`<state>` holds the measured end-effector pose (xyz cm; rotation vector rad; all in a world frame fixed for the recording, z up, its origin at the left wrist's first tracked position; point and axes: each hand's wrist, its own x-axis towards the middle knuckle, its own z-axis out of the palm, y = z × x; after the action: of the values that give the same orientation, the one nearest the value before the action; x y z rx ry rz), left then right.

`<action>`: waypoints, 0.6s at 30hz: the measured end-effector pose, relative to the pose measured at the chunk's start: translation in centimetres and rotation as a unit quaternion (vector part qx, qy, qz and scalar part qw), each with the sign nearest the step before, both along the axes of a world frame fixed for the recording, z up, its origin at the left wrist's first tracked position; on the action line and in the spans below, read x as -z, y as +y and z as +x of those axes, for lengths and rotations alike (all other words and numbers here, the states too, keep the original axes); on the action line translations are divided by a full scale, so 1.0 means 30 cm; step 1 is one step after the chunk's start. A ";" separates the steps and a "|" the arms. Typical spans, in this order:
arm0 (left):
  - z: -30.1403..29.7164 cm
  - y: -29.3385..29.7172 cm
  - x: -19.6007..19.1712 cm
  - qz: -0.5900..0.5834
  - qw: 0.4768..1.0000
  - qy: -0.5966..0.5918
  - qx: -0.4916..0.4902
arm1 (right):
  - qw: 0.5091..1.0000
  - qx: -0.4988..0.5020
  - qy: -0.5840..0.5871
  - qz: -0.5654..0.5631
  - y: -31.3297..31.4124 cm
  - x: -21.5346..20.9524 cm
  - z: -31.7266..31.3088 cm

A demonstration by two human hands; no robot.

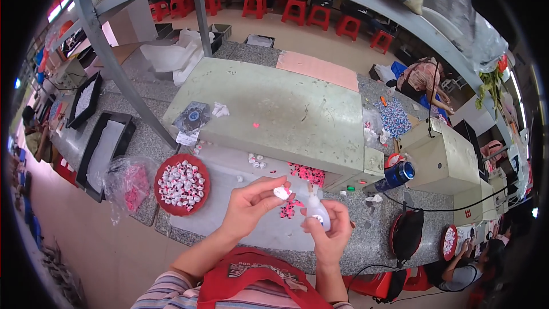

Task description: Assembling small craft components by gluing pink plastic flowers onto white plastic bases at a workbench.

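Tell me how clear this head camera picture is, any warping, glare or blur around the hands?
Head view: strong fisheye warp, so the grey frame bar and the green machine top bow toward the black rim. Lighting is even and soft, with bright glare only at the windows on the far edges. The left hand with its small white piece and the right hand on the small white bottle are slightly soft.

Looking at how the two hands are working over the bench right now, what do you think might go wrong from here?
The left hand pinches a small white piece only by its fingertips, so it may slip and drop among the pink parts below. The right hand aims a small white bottle toward that piece; a squeeze too many might wet the fingers.
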<state>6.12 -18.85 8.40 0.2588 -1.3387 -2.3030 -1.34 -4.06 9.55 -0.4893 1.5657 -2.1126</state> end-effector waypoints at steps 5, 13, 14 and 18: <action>0.035 0.077 -0.051 -0.118 0.988 0.038 -0.089 | 0.879 0.149 0.450 0.046 0.056 -0.080 0.067; 0.052 0.108 -0.075 -0.116 0.987 0.046 -0.103 | 0.828 0.145 0.542 0.008 0.051 -0.075 0.077; 0.051 0.108 -0.077 -0.116 0.987 0.046 -0.103 | 0.828 0.145 0.541 0.008 0.052 -0.075 0.076; 0.049 0.105 -0.075 -0.162 0.979 0.055 -0.114 | 0.827 0.140 0.544 0.009 0.055 -0.069 0.075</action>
<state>7.59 -15.71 10.63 0.1648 -1.5140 -1.8527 0.91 -2.42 11.63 -1.7844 2.3194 -2.0874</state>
